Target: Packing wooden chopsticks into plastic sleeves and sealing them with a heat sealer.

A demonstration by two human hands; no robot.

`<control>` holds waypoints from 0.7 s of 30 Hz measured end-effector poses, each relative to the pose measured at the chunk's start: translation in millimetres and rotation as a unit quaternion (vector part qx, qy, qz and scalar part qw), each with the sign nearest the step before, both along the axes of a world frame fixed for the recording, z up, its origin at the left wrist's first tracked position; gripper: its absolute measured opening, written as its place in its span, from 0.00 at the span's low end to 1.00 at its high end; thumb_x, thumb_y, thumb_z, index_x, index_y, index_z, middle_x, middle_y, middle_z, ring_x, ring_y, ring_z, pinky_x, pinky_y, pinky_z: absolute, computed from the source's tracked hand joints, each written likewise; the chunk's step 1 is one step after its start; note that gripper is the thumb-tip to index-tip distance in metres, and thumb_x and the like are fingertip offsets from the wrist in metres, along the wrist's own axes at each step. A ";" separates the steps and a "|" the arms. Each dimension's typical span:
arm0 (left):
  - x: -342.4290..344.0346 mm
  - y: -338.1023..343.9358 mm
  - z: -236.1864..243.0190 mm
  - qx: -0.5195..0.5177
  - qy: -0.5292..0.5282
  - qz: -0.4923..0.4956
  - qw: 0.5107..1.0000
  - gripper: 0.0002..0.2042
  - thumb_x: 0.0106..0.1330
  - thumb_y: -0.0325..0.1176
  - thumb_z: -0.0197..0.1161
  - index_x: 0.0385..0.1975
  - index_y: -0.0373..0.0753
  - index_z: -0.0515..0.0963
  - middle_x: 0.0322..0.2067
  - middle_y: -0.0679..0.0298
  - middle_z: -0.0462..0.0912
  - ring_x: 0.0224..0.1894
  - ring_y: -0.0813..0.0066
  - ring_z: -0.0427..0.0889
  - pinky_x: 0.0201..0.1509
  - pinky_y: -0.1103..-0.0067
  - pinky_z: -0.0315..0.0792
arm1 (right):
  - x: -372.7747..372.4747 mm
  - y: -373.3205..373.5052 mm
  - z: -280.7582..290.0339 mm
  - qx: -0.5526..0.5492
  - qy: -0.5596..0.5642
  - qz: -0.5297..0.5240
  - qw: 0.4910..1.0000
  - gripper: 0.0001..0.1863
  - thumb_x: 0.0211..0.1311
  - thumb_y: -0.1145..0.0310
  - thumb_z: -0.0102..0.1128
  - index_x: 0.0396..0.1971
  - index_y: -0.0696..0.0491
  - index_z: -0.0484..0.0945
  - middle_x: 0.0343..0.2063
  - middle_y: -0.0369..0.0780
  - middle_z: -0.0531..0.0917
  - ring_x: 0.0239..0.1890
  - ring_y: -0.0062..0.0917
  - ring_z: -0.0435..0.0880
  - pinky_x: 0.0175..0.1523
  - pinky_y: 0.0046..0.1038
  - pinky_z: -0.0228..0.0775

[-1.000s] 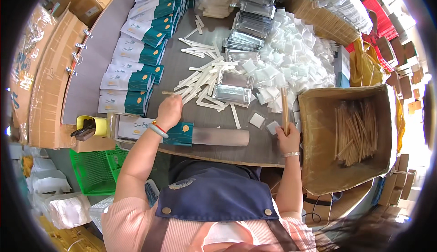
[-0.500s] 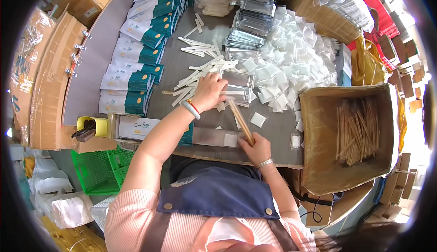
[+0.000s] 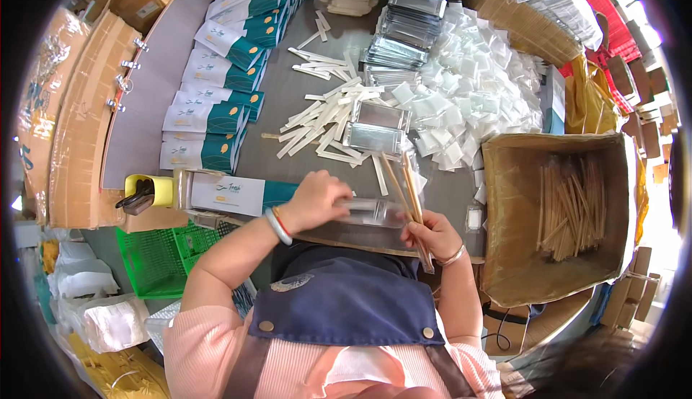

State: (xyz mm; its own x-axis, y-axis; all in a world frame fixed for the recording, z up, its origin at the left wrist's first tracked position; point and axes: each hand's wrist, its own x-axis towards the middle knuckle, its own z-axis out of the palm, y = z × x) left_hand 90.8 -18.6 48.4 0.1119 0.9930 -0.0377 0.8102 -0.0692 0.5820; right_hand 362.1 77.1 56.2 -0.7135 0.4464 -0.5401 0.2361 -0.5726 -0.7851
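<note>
- Cartons [image 3: 83, 125] crowd round a grey bench [image 3: 261, 165] whose far edge and middle are packed with goods; with so little slack, a careless elbow could push one heap into another.
- Near the bench's front edge, towards its right corner, the right hand [image 3: 435, 235] is clamped on a few slim sticks [image 3: 414, 190]. Their tops fan apart, so a slack pinch might let one slide; the lower ends jut past the edge, where a dropped one would probably fall off.
- Apart from it, the left hand [image 3: 317, 201] is blurred over clear film [image 3: 371, 213] by the front edge; whether its fingers grip anything, I cannot tell. Haste could crease the film or drag it askew.
- Leftward along that edge lies a white-and-teal packet [image 3: 227, 193]; a bump from the left forearm might shift it.
- Mid-bench, silver packs [image 3: 376, 138] lie against white strips [image 3: 339, 111] and near white squares [image 3: 476, 74]; a low reach across could mix them.
- By the right front corner stands a box [image 3: 497, 251] of heaped sticks [image 3: 569, 215]; its near wall might catch the right wrist.
</note>
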 end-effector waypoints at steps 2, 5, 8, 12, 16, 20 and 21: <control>10.4 -18.8 -0.3 0.120 0.062 0.027 0.990 0.18 0.45 0.38 0.73 0.38 0.44 0.80 0.23 0.64 0.75 0.36 0.61 0.73 0.48 0.69 0.65 | -2.5 -1.9 -2.7 -0.029 0.026 0.052 0.998 0.16 0.65 0.67 0.52 0.49 0.59 0.75 0.25 0.33 0.78 0.25 0.14 0.73 0.31 0.17 0.67; 11.7 -23.7 4.0 0.166 -0.056 0.139 0.975 0.17 0.52 0.34 0.70 0.42 0.39 0.79 0.27 0.64 0.77 0.36 0.67 0.76 0.45 0.73 0.69 | -5.2 -0.9 -5.0 -0.050 0.046 0.116 0.991 0.17 0.65 0.65 0.52 0.49 0.58 0.75 0.23 0.33 0.78 0.24 0.14 0.74 0.30 0.16 0.66; 12.5 -29.5 0.5 -0.012 -0.622 0.279 0.731 0.11 0.59 0.29 0.65 0.40 0.32 0.77 0.32 0.64 0.80 0.34 0.77 0.77 0.41 0.81 0.71 | -6.3 -2.8 -14.0 -0.069 0.062 0.161 0.983 0.18 0.64 0.65 0.53 0.49 0.59 0.75 0.22 0.35 0.78 0.24 0.15 0.76 0.30 0.16 0.67; 5.7 -35.7 -3.6 -0.037 -0.635 0.318 0.703 0.05 0.62 0.25 0.61 0.34 0.30 0.77 0.31 0.64 0.82 0.33 0.84 0.78 0.32 0.86 0.71 | -15.7 -6.7 -12.1 -0.073 0.022 0.184 0.980 0.15 0.63 0.64 0.55 0.43 0.60 0.77 0.22 0.35 0.79 0.24 0.15 0.76 0.28 0.16 0.67; 3.1 -46.8 -3.0 0.012 -0.312 0.378 0.871 0.02 0.56 0.23 0.64 0.29 0.33 0.79 0.26 0.65 0.81 0.30 0.80 0.79 0.30 0.82 0.71 | -2.4 1.4 -5.2 0.025 -0.072 0.181 0.980 0.10 0.60 0.66 0.59 0.29 0.59 0.76 0.22 0.36 0.80 0.22 0.15 0.75 0.28 0.17 0.68; 6.5 -58.3 -19.9 0.206 -0.041 0.283 0.936 0.08 0.44 0.22 0.65 0.26 0.39 0.80 0.23 0.64 0.77 0.29 0.64 0.76 0.34 0.74 0.70 | 20.4 4.5 -23.0 0.271 -0.216 0.086 0.934 0.10 0.53 0.67 0.65 0.26 0.59 0.77 0.19 0.37 0.80 0.21 0.17 0.75 0.28 0.21 0.67; 7.8 -60.6 -18.2 0.177 0.008 0.248 0.952 0.07 0.45 0.24 0.66 0.26 0.39 0.80 0.26 0.65 0.78 0.32 0.66 0.76 0.37 0.73 0.69 | 11.9 2.3 -16.4 0.338 -0.252 0.072 0.904 0.11 0.50 0.66 0.66 0.26 0.59 0.79 0.18 0.39 0.80 0.21 0.21 0.76 0.29 0.24 0.68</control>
State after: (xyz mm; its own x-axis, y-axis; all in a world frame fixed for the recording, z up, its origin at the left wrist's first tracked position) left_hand 98.6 -79.2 30.3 -0.3713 0.8744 0.3124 0.8032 0.1337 0.5805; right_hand 374.1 79.4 39.8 -0.5299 0.7184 -0.4507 0.6953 0.0636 -0.7159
